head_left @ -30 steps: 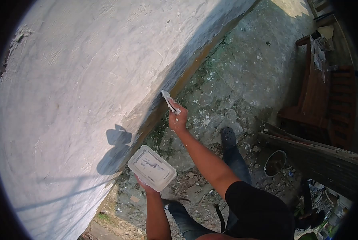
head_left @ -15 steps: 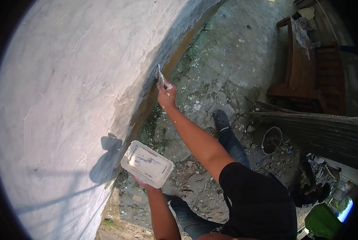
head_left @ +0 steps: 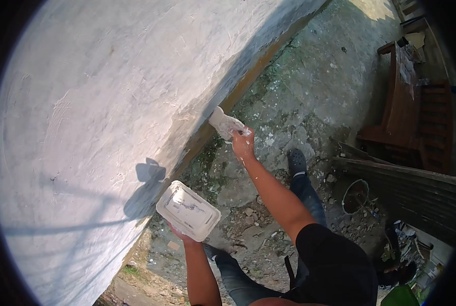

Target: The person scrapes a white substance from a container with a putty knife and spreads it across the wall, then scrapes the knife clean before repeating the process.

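Observation:
My right hand point(head_left: 244, 146) grips a putty knife point(head_left: 226, 124) whose broad blade is coated with white paste. The blade's tip is right at the foot of the whitewashed wall point(head_left: 111, 102), over the brown strip point(head_left: 248, 79) along its base. White smears mark my fingers and wrist. My left hand point(head_left: 183, 233) supports a shallow rectangular plastic tub point(head_left: 207, 224) from below, its fingers mostly hidden beneath. White and dark residue streaks the tub's surface. It is held near the wall, closer to me than the knife.
Rough concrete ground point(head_left: 309, 86), spotted with white, runs along the wall. My shoe point(head_left: 297, 161) stands on it, near rubble point(head_left: 251, 217). To the right are a wooden bench point(head_left: 391, 102), corrugated sheeting point(head_left: 406, 191) and a round bucket point(head_left: 355, 196).
My right hand has drawn back along the wall towards me, and the knife's blade has turned its broad coated face into view. The tub stays nearly in place; the camera view has shifted.

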Motion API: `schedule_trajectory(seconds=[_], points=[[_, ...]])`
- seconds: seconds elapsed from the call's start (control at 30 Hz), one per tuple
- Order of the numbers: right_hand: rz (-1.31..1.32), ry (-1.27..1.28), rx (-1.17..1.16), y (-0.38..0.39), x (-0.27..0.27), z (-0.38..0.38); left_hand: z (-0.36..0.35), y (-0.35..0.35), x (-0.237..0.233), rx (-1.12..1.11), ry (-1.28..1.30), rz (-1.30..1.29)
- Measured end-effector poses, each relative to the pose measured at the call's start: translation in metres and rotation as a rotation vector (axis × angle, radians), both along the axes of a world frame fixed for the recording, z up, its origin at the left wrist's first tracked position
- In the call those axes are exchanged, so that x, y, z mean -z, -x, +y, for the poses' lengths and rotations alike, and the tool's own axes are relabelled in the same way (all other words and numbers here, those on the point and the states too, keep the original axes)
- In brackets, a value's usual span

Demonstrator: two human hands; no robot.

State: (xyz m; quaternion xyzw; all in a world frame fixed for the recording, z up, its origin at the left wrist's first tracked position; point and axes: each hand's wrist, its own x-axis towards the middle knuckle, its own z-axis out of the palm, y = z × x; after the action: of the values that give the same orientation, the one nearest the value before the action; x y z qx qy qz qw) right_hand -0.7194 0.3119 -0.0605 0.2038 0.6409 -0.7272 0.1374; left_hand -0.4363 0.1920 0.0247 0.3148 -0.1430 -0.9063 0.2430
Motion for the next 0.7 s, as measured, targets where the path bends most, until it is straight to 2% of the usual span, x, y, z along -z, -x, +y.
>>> schedule_trajectory(seconds=[0.1, 0.17, 0.23, 0.3, 0.37, 0.43, 0.5, 0.57, 0.63, 0.7], points=[[0.043, -0.085, 0.243, 0.070, 0.017, 0.020, 0.006, 0.003, 0.003, 0.006, -0.025, 0.029], [0.254, 0.154, 0.176, 0.109, 0.020, 0.026, 0.019, 0.009, 0.001, 0.021, -0.026, 0.003], [0.328, 0.066, 0.191, 0.132, 0.023, 0.020, 0.029, 0.014, -0.007, 0.059, 0.001, -0.075], [0.349, 0.065, 0.212, 0.140, 0.017, 0.006, 0.028, 0.006, 0.011, 0.042, 0.019, -0.115], [0.372, 0.049, 0.221, 0.130, -0.005, -0.005, 0.023, -0.005, 0.021, 0.016, 0.021, -0.154], [0.243, -0.093, 0.310, 0.112, -0.025, -0.016, 0.022, -0.012, 0.026, 0.050, 0.030, -0.129], [0.334, -0.004, 0.309, 0.090, -0.023, -0.034, 0.017, -0.019, 0.023, 0.065, 0.032, -0.101], [0.443, -0.165, 0.228, 0.056, -0.027, -0.048, 0.011, -0.026, 0.017, 0.083, 0.045, -0.071], [0.543, -0.195, 0.187, 0.024, -0.024, -0.059, 0.006, -0.030, 0.013, -0.022, -0.070, 0.072], [0.637, -0.162, 0.108, -0.006, -0.026, -0.066, 0.000, -0.031, 0.012, 0.009, -0.010, 0.049]])
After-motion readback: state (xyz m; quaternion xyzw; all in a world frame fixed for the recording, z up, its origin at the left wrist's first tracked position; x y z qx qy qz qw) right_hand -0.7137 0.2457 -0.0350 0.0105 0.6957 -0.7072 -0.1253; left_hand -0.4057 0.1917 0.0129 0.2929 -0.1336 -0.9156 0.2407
